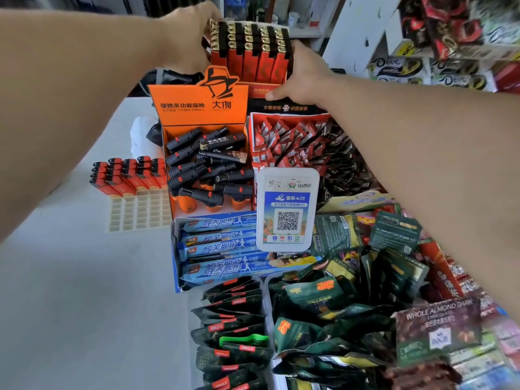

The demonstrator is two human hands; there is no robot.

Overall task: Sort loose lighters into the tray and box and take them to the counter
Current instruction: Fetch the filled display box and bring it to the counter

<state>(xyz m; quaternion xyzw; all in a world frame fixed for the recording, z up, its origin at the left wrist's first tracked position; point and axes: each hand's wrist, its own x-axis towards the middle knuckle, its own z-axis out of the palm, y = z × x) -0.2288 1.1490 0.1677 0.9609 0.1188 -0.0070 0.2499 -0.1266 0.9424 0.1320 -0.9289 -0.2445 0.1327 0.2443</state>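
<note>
On the white counter [70, 277], an orange cardboard display box [202, 164] holds black torch lighters. Behind it stands an upright box of red lighters with gold tops [249, 52]; the left hand [185, 38] and right hand [301, 77] grip its two sides. A clear plastic tray of red lighters [132, 187] lies left.

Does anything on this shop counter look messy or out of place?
Yes. In the orange display box the black torch lighters lie jumbled at all angles, while the red lighters in the tray beside it stand in neat rows.
</note>
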